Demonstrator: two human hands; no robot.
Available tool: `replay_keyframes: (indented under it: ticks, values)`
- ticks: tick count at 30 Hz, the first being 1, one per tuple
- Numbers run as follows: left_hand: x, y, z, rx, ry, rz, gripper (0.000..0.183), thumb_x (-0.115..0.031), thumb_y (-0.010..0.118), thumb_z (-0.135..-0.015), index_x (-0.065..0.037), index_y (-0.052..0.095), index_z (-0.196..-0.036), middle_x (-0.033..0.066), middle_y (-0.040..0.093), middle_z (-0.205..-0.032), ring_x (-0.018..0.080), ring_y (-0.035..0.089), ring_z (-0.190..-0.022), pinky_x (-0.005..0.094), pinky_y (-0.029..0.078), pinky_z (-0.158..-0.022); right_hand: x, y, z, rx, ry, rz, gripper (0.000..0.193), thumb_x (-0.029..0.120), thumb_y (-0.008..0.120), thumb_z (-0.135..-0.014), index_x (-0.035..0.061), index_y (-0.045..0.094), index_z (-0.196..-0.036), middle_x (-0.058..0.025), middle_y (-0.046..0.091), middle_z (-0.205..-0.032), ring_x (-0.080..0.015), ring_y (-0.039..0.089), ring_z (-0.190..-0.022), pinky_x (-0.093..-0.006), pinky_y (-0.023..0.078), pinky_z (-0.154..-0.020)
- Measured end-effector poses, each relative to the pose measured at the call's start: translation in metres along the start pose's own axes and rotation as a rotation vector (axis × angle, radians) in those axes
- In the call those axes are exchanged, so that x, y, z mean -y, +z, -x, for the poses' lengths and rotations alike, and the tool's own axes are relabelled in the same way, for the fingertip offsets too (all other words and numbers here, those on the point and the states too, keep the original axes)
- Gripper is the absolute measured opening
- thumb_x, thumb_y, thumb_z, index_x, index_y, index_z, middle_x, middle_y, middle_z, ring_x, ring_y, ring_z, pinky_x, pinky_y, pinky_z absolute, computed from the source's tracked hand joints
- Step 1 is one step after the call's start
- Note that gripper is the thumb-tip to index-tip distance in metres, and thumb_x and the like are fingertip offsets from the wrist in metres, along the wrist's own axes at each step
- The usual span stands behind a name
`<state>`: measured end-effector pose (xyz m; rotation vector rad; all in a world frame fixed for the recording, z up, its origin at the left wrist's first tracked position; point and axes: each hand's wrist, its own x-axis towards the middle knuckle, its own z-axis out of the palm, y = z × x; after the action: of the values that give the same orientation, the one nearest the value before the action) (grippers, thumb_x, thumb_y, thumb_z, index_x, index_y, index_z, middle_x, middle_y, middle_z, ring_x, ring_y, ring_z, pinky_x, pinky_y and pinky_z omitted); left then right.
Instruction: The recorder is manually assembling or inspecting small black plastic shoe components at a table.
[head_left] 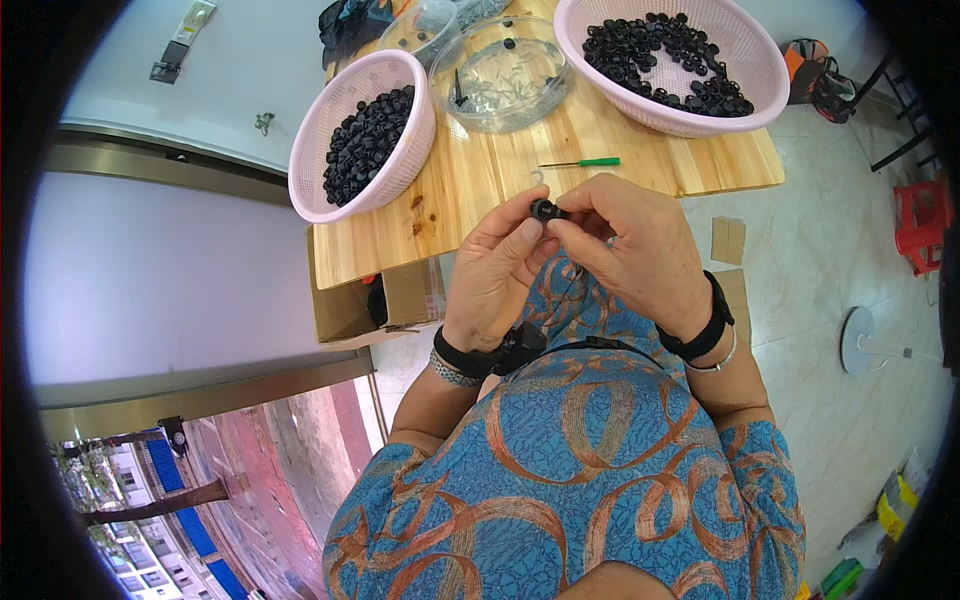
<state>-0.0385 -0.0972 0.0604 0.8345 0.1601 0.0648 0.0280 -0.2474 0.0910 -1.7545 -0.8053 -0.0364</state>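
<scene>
Between my two hands, just past the near edge of the table, is a small round black plastic part (543, 210). My left hand (500, 262) pinches it between thumb and fingertips. The fingers of my right hand (632, 240) close on a dark piece at its right side; whether this is a separate part is too small to tell. On the wood beyond my fingers lies a thin screwdriver (598, 162) with a green handle. A small clear curved piece (537, 176) rests near its tip.
On the wooden table (440, 215), a pink basket (425, 130) of black parts stands left and a larger pink basket (690, 122) right. Between them sits a clear round tray (500, 122) with small transparent pieces. A cardboard box (340, 310) is below the table; a red stool (920, 225) stands right.
</scene>
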Motion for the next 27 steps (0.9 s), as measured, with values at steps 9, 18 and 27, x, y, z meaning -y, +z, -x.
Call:
replay_keyframes:
  ticks: [9, 18, 27]
  values:
    - [0.0006, 0.0057, 0.0008, 0.022, 0.014, -0.055, 0.029, -0.001, 0.048, -0.088, 0.001, 0.050, -0.117, 0.0105, 0.057, -0.107, 0.0164, 0.057, -0.096, 0.0280, 0.049, -0.083, -0.0014, -0.0008, 0.0011, -0.009, -0.009, 0.005, 0.013, 0.009, 0.063, -0.072, 0.0019, 0.054, -0.078, -0.0111, 0.057, -0.068, -0.0248, 0.059, -0.059, -0.0328, 0.045, -0.052]
    - [0.0012, 0.0075, 0.0012, 0.021, 0.071, -0.167, 0.031, -0.001, 0.051, -0.087, 0.002, 0.049, -0.118, 0.0107, 0.057, -0.107, 0.0165, 0.057, -0.095, 0.0283, 0.049, -0.083, -0.0023, -0.0008, 0.0019, -0.007, 0.008, -0.046, 0.012, 0.009, 0.063, -0.073, 0.0012, 0.056, -0.079, -0.0120, 0.058, -0.070, -0.0271, 0.059, -0.062, -0.0333, 0.045, -0.054]
    - [0.0008, 0.0074, 0.0030, 0.021, 0.138, -0.257, 0.029, -0.001, 0.054, -0.085, 0.002, 0.052, -0.114, 0.0085, 0.058, -0.103, 0.0144, 0.057, -0.092, 0.0262, 0.049, -0.082, -0.0061, -0.0031, 0.0047, 0.006, -0.035, -0.083, 0.015, 0.007, 0.064, -0.075, -0.0009, 0.060, -0.087, -0.0114, 0.060, -0.077, -0.0218, 0.059, -0.067, -0.0287, 0.047, -0.058]
